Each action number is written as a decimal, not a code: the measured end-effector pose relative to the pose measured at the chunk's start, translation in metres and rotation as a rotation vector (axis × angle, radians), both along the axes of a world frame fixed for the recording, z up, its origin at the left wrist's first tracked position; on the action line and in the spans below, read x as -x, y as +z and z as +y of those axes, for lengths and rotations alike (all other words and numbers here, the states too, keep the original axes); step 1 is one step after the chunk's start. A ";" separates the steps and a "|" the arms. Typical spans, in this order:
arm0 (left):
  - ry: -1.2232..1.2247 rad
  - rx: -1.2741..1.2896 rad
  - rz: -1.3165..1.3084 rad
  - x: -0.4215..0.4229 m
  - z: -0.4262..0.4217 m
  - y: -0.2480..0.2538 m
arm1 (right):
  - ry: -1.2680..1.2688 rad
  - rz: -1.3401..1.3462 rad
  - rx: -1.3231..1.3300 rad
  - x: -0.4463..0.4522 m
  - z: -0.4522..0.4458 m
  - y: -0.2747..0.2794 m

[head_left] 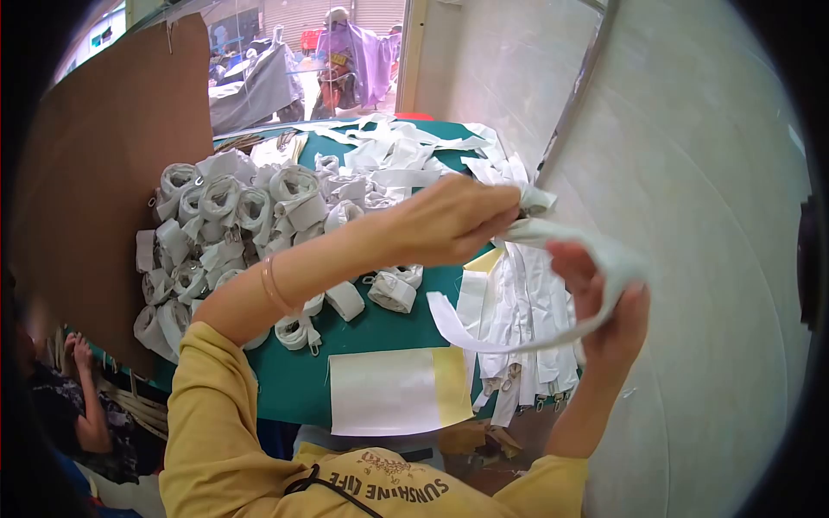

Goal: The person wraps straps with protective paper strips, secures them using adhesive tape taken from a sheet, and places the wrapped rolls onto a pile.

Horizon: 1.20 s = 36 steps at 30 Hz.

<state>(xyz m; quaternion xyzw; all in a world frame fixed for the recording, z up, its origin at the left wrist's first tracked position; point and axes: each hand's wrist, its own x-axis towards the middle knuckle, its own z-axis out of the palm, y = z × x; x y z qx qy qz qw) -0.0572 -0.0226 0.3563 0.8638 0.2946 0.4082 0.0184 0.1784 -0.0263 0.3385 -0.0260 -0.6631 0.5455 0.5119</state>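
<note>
A white fabric strap (535, 342) is raised above the right side of the green table. My left hand (458, 216) is closed on one end of it, with a short bit poking out past the fingers. The strap arcs over to my right hand (604, 302), whose fingers curl round it, and its loose end hangs in a curve to the left. Beneath both hands lie long flat white straps (531, 302) with metal clips at their lower ends. Rolled white straps (220, 198) are piled to the left of my hands.
The green table (294, 388) carries a white and yellow sheet (389, 393) near its front edge. Loose white strips (393, 147) lie at the back. A brown board (112, 181) stands at the left, beside a person (91, 423). A pale wall (691, 173) bounds the right.
</note>
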 end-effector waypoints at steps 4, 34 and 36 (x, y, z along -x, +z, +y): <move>0.011 -0.021 0.073 -0.011 -0.021 -0.016 | 0.051 -0.078 0.159 -0.003 0.024 0.024; -0.326 0.554 -0.598 -0.072 -0.006 0.035 | -0.063 -0.442 0.257 -0.062 -0.096 -0.023; -0.345 0.338 -0.537 -0.092 -0.004 0.014 | -0.110 -0.434 0.290 -0.062 -0.102 -0.012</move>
